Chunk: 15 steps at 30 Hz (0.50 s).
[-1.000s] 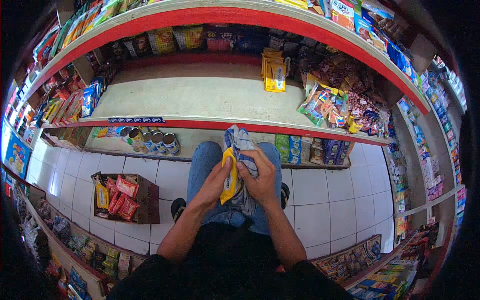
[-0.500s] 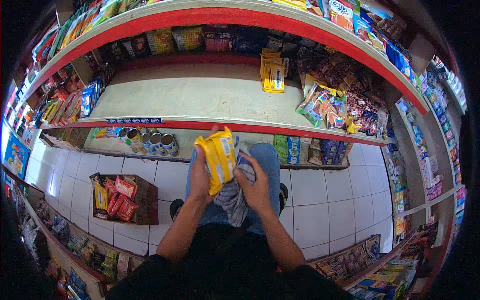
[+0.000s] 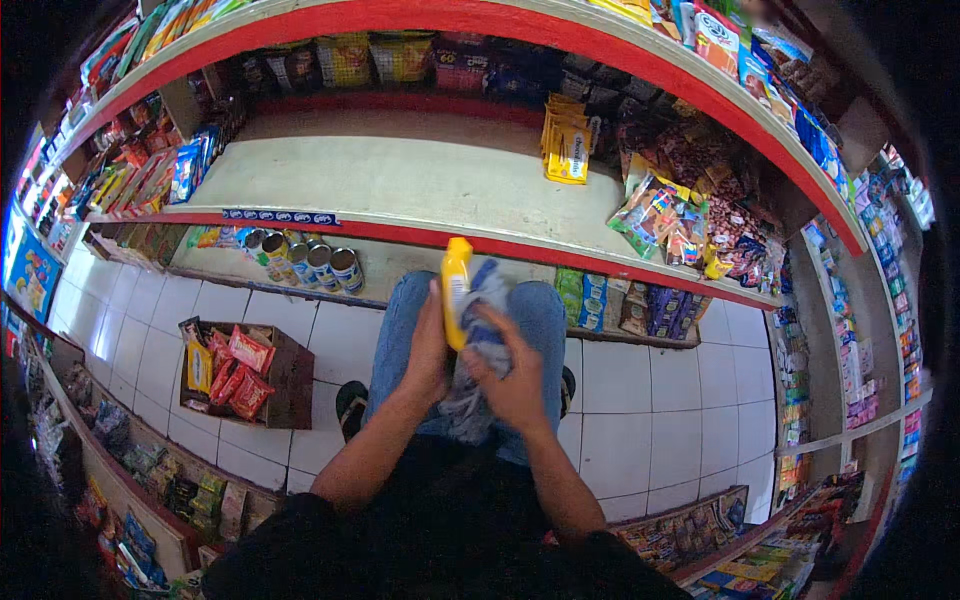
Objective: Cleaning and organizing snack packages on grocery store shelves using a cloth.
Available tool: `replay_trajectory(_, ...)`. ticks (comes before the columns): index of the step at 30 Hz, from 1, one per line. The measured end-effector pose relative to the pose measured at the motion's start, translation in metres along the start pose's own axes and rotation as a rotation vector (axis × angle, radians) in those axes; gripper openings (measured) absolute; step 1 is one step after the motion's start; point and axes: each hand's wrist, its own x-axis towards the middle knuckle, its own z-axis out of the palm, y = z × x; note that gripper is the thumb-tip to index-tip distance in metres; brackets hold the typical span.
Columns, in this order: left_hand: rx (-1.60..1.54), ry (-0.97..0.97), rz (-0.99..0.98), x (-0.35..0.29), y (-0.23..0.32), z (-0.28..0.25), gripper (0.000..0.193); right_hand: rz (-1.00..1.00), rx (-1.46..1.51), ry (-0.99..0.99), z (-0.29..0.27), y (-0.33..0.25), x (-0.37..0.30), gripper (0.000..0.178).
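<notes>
Both hands busy above the lap.
Left hand (image 3: 430, 345) grips yellow packet (image 3: 456, 290) upright; right hand (image 3: 515, 385) fingers closed on grey cloth (image 3: 480, 340).

The left hand (image 3: 428, 345) grips a yellow packet (image 3: 456, 290) held upright on its edge, while the right hand (image 3: 515, 385) presses a crumpled grey-blue cloth (image 3: 483, 335) against the packet's side, both above the person's jeans (image 3: 545, 320). Ahead runs a red-edged shelf (image 3: 400, 180) with yellow packets (image 3: 566, 145) near its back and snack bags (image 3: 680, 215) to the right; below it stand tins (image 3: 310, 262). A box of red packets (image 3: 245, 372) sits on the tiled floor (image 3: 650, 400) to the left.
</notes>
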Motion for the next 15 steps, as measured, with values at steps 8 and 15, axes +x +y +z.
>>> replay_trajectory(8, -0.165, -0.209, -0.151, -0.007, -0.003, -0.008, 0.073, -0.209, -0.199, -0.086, 0.0, 0.018, 0.024, 0.051)
replay_trajectory(15, -0.194, -0.133, -0.132, 0.007, 0.004, -0.019, 0.063, -0.262, -0.285, -0.204, 0.02, 0.012, 0.003, 0.056)
